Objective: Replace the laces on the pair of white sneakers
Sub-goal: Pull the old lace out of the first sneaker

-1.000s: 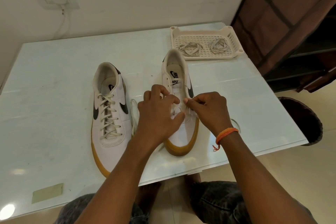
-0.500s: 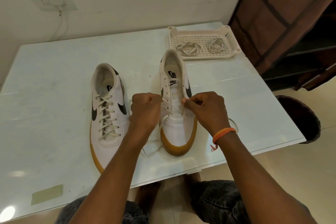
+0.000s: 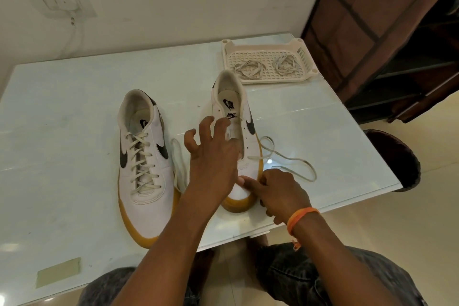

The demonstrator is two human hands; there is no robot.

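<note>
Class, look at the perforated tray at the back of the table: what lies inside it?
Inside the tray lie two loose bundles of laces, side by side. Nothing covers them; the tray floor shows through.

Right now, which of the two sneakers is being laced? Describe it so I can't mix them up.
On the pale glass table, find the cream slotted tray at the far right corner. Just in front of it stands the right-hand sneaker. Unlike the fully laced sneaker beside it, its upper eyelets are empty and a loose lace trails off.

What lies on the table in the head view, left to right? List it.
Green tape patch → laced sneaker → left hand → right hand → loose lace end.
</note>
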